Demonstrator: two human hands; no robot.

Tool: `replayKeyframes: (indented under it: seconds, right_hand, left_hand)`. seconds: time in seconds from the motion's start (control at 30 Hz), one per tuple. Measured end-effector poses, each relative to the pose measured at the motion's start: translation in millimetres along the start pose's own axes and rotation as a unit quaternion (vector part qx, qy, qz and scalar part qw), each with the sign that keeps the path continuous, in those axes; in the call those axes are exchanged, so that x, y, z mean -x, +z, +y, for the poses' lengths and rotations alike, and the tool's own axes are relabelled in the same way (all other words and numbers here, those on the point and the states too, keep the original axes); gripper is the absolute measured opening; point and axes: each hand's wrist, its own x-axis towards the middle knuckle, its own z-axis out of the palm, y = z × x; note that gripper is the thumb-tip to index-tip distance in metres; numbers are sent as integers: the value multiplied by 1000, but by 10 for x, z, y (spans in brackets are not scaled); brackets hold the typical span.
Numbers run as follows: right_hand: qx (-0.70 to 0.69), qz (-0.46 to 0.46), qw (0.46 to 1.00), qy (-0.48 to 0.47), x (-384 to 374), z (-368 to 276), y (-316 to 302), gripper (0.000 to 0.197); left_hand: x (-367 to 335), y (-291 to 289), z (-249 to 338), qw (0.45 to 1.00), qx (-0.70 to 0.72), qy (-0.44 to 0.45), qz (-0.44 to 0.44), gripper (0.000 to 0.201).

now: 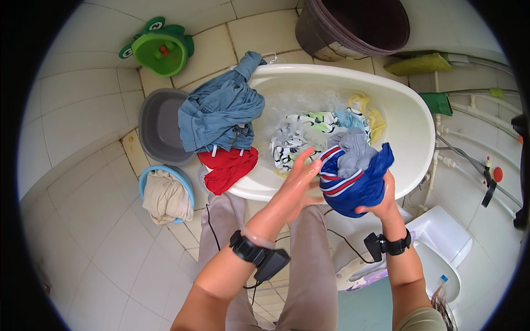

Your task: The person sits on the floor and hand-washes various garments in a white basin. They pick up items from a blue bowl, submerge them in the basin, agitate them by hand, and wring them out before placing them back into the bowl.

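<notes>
Bathtub (413, 129), white and smooth-rimmed, leaves open room left of its soaking clothes (314, 118); over the near edge, a bundled blue garment (353, 197), striped red and white, fills the right hand (386, 197)'s grip, the left hand (294, 185) spread wide beside it.

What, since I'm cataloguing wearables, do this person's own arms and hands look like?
Left hand and right hand are gloveless. Each wrist wears a black strap with a boxy black device. The left adds a pale bangle; the right arm, a khaki sleeve.
</notes>
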Motion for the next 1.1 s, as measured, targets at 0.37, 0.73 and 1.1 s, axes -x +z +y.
replayKeyframes:
  seconds: [0.37,0.73,1.1]
  right_hand:
    - [92,35,994,-57,168,-378,399,122]
    - [58,-14,996,71,-13,-489,615,79]
    - [61,-80,995,-31,-510,-691,1308,82]
  left_hand:
    - [103,468,22,986,107,117,45,38]
    - [-21,33,-74,990,110,86,31,27]
    - [1032,-1540,760,972,93,203,73,49]
